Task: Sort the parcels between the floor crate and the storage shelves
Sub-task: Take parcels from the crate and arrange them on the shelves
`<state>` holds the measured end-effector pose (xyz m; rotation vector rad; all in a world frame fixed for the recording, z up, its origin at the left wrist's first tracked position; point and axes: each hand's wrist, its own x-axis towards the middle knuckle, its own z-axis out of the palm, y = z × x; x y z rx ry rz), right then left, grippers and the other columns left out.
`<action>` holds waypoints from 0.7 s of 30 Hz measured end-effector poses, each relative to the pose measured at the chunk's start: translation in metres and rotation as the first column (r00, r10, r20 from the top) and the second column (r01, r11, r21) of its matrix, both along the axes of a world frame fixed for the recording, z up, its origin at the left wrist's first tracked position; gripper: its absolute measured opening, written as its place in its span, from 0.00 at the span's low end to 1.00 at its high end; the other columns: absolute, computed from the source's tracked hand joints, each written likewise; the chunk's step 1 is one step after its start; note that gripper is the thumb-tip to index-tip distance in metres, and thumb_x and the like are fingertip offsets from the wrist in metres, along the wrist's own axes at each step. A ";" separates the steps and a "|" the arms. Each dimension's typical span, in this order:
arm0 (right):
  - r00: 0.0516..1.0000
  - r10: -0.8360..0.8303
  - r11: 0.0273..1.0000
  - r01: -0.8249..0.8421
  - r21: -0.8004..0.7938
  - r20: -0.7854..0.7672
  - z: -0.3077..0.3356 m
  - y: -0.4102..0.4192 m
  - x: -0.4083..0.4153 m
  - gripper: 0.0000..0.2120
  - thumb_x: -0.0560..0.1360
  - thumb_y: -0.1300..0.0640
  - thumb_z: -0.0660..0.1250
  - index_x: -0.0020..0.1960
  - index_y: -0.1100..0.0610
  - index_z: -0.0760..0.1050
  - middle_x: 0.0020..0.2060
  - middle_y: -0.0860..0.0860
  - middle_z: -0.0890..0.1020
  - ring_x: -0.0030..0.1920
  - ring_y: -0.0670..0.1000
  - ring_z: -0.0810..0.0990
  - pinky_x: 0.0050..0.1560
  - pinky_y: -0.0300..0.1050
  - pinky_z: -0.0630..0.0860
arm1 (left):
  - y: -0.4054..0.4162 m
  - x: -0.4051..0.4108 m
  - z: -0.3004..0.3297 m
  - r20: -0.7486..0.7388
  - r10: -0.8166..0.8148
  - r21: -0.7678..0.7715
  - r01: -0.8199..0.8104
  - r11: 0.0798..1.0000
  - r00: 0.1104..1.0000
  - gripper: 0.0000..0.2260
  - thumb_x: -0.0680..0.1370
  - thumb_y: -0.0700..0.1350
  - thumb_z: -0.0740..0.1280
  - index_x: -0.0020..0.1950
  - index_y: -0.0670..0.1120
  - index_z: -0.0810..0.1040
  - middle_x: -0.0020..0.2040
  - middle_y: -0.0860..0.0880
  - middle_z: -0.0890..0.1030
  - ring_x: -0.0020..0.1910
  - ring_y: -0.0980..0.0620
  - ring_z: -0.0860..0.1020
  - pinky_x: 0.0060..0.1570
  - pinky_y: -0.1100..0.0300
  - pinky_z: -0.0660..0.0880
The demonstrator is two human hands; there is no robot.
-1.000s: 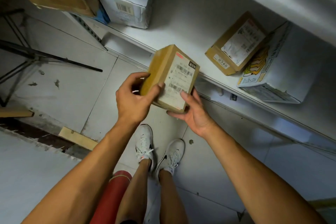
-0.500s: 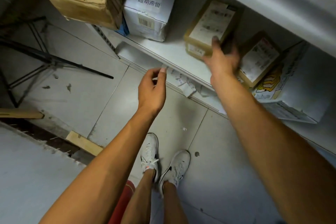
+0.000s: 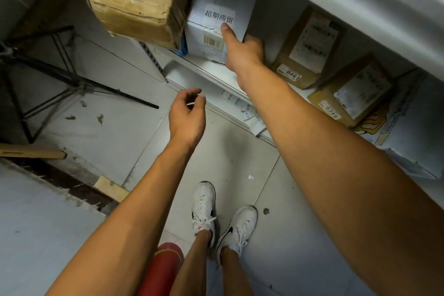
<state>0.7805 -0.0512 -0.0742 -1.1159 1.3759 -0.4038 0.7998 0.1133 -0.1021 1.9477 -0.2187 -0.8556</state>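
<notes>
Shelf [image 3: 209, 68] holds white parcel [image 3: 211, 33], right hand [image 3: 242, 51] gripping it.
</notes>
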 end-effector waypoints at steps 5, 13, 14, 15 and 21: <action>0.997 0.008 1.000 -0.010 0.029 0.072 -0.011 -0.002 -0.010 0.13 0.77 0.44 0.72 0.52 0.54 0.79 0.54 0.55 0.85 0.55 0.56 0.85 0.56 0.50 0.83 | -0.009 0.022 0.014 -0.025 0.032 -0.030 -0.033 0.999 0.999 0.13 0.83 0.45 0.64 0.68 0.49 0.76 0.63 0.49 0.79 0.62 0.51 0.78 0.66 0.48 0.77; 0.957 -0.089 0.996 0.083 0.032 0.276 -0.018 0.004 -0.054 0.03 0.78 0.56 0.73 0.51 0.49 0.82 0.42 0.43 0.88 0.47 0.43 0.87 0.50 0.37 0.81 | -0.040 0.038 0.029 -0.004 -0.192 -0.184 0.188 0.965 0.981 0.30 0.81 0.51 0.68 0.81 0.54 0.61 0.79 0.51 0.65 0.76 0.51 0.65 0.75 0.47 0.67; 0.961 -0.074 0.997 0.079 -0.007 0.268 -0.020 0.007 -0.057 0.05 0.78 0.57 0.73 0.51 0.47 0.82 0.42 0.41 0.87 0.49 0.43 0.86 0.52 0.37 0.80 | -0.044 0.039 0.030 0.011 -0.200 -0.200 0.199 0.960 0.980 0.30 0.81 0.52 0.69 0.81 0.54 0.61 0.78 0.51 0.65 0.76 0.52 0.64 0.75 0.49 0.66; 0.967 -0.060 0.996 0.074 -0.049 0.247 -0.020 0.010 -0.060 0.06 0.78 0.57 0.73 0.51 0.46 0.81 0.42 0.41 0.87 0.50 0.42 0.86 0.55 0.38 0.80 | -0.048 0.040 0.030 0.033 -0.204 -0.199 0.206 0.958 0.978 0.30 0.80 0.54 0.69 0.81 0.55 0.62 0.77 0.52 0.65 0.75 0.54 0.64 0.75 0.53 0.65; 0.970 -0.052 0.992 0.077 -0.096 0.238 -0.017 0.037 -0.083 0.12 0.77 0.58 0.74 0.59 0.49 0.81 0.44 0.40 0.87 0.52 0.41 0.85 0.52 0.33 0.79 | -0.051 0.041 0.025 0.131 -0.194 -0.201 0.218 0.955 0.972 0.19 0.77 0.61 0.69 0.59 0.50 0.75 0.63 0.50 0.76 0.64 0.55 0.74 0.67 0.52 0.74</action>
